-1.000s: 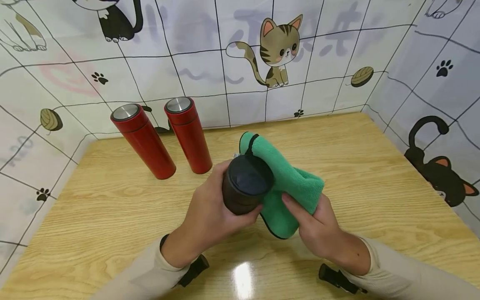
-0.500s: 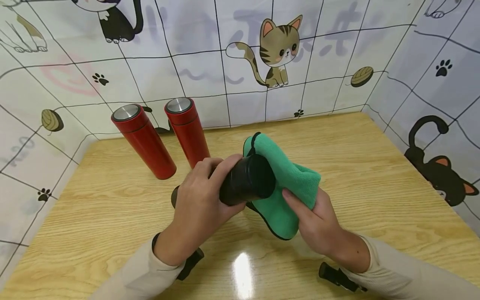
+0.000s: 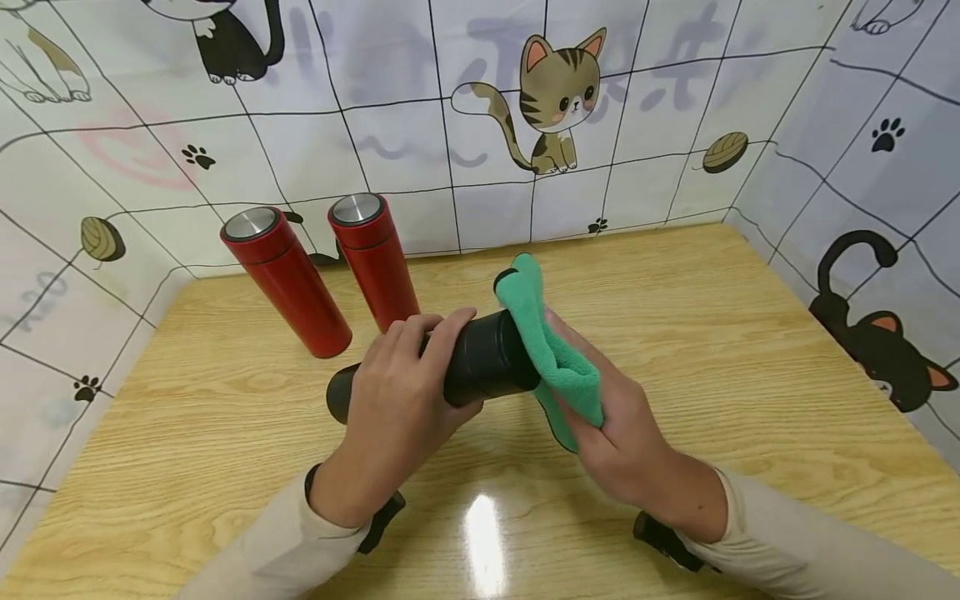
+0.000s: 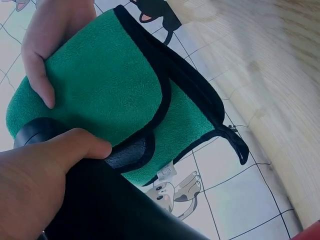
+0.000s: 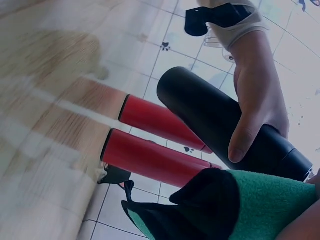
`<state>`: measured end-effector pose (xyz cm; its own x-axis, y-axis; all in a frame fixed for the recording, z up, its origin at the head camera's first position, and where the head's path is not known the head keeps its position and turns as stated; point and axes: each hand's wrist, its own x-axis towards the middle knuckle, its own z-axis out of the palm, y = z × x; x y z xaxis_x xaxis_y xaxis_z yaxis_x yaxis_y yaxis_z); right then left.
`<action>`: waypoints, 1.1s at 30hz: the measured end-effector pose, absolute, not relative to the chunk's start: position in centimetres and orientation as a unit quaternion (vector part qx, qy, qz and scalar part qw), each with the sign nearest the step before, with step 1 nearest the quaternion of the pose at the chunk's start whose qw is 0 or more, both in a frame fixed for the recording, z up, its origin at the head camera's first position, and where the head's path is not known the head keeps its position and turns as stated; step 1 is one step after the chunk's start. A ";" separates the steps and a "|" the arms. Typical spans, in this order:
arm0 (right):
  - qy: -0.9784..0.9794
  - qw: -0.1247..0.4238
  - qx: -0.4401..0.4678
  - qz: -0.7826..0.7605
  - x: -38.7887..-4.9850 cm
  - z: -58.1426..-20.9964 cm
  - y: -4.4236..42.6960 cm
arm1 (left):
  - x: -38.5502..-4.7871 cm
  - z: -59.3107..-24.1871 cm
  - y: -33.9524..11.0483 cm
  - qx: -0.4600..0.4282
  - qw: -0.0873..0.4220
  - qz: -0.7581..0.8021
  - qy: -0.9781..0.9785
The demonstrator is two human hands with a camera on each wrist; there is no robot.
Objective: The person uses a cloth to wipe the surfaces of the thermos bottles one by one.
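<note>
My left hand (image 3: 405, 408) grips a black tumbler (image 3: 487, 358) round its body, and the tumbler lies tilted nearly sideways above the table. In my right hand (image 3: 630, 433) is a folded green towel (image 3: 551, 350) with black edging, its fluffy side against the tumbler's right-hand end. That end is covered by the towel in the head view. Seen from the left wrist, the towel (image 4: 110, 75) spreads over the tumbler's end, with the left thumb on the tumbler (image 4: 115, 200) just below. The right wrist view shows the tumbler's other end (image 5: 180, 85) pointing away from the towel.
Two red thermos flasks with steel-topped lids stand at the back left of the wooden table (image 3: 712, 333): a left flask (image 3: 292, 292) and a right flask (image 3: 378, 275), partly behind my left hand. A cat-print sheet (image 3: 405, 125) rises behind and beside the table.
My left hand has tipped the tumbler from near upright to sideways. My right hand has turned and brought the towel onto the tumbler's end. The red flasks stay put.
</note>
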<state>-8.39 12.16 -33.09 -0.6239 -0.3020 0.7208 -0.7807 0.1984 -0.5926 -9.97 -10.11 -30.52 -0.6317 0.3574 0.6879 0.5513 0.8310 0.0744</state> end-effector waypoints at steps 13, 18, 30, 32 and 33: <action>-0.734 0.350 0.408 0.415 -8.7 -33.2 11.7 | -9.8 -31.0 -9.7 -0.260 0.318 -0.099 -0.906; -0.724 0.286 0.402 0.481 -8.7 -33.0 12.1 | -9.8 -31.1 -9.8 -0.272 0.312 -0.103 -0.905; -0.729 0.304 0.412 0.455 -8.6 -32.8 11.8 | -9.8 -30.9 -10.0 -0.258 0.295 -0.124 -0.912; -0.723 0.336 0.424 0.430 -8.7 -32.7 11.7 | -9.8 -30.9 -10.0 -0.255 0.298 -0.121 -0.912; -0.720 0.350 0.428 0.419 -8.7 -32.7 11.6 | -9.8 -30.9 -10.0 -0.255 0.300 -0.118 -0.912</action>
